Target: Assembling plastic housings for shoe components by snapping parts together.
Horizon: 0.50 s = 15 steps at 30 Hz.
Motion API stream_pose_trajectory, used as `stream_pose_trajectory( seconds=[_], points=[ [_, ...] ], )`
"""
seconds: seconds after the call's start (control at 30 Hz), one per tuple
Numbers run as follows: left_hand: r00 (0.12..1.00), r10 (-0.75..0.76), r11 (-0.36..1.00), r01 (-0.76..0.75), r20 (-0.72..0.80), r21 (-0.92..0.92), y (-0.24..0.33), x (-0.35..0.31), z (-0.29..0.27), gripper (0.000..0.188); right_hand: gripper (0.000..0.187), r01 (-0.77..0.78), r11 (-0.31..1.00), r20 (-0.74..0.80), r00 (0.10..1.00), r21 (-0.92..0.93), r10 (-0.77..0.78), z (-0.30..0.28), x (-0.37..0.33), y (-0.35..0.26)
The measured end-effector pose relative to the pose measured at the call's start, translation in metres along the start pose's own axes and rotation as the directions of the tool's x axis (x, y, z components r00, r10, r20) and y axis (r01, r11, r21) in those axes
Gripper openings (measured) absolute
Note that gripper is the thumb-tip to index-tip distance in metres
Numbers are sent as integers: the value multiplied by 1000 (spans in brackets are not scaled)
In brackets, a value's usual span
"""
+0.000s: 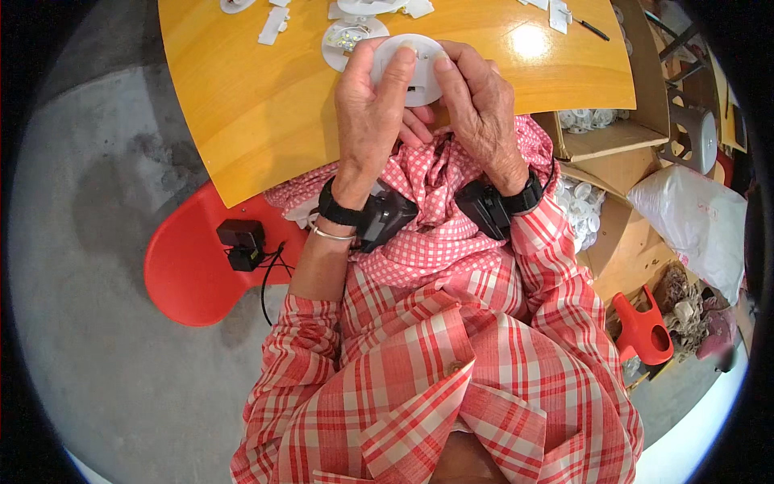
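Just over the near edge of the yellow wooden table (pixel 266 121), a round white plastic disc (pixel 421 74) is held up between both hands. My left hand (pixel 367 113) is closed on its left side, thumb pressed on the face. On the other side, my right hand (pixel 480 105) grips the rim with its thumb on top. A small dark slot shows low on the disc; its underside is hidden. Right behind my left fingers lies a white round housing (pixel 332 50) with a small circuit board (pixel 348 36) showing in it.
White plastic pieces (pixel 274 26) and a black pen (pixel 592 30) lie on the table. Cardboard boxes (pixel 601 145) with white round parts (pixel 582 211) stand at right, beside a white bag (pixel 701 218). A red chair (pixel 181 266) at left bears a black adapter (pixel 242 242).
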State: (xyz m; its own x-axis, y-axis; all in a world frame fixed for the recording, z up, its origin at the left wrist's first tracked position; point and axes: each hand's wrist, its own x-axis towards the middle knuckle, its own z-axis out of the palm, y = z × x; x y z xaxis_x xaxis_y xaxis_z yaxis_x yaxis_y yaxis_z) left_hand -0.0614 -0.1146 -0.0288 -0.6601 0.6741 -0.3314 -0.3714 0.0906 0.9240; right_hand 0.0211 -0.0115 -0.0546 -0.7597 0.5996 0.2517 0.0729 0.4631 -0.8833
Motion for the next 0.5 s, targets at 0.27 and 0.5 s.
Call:
stream_pose_trajectory(
  seconds=[0.27,0.5],
  points=[
    [987,78,993,-64,-139,102,-5,1,9,23,20,-16,1000,31,999,-22,17,-3,-2,0],
    [975,108,979,-71,-193,189,-6,1,14,22,21,-4,1000,28,1000,-24,5,-2,-2,5]
  ],
)
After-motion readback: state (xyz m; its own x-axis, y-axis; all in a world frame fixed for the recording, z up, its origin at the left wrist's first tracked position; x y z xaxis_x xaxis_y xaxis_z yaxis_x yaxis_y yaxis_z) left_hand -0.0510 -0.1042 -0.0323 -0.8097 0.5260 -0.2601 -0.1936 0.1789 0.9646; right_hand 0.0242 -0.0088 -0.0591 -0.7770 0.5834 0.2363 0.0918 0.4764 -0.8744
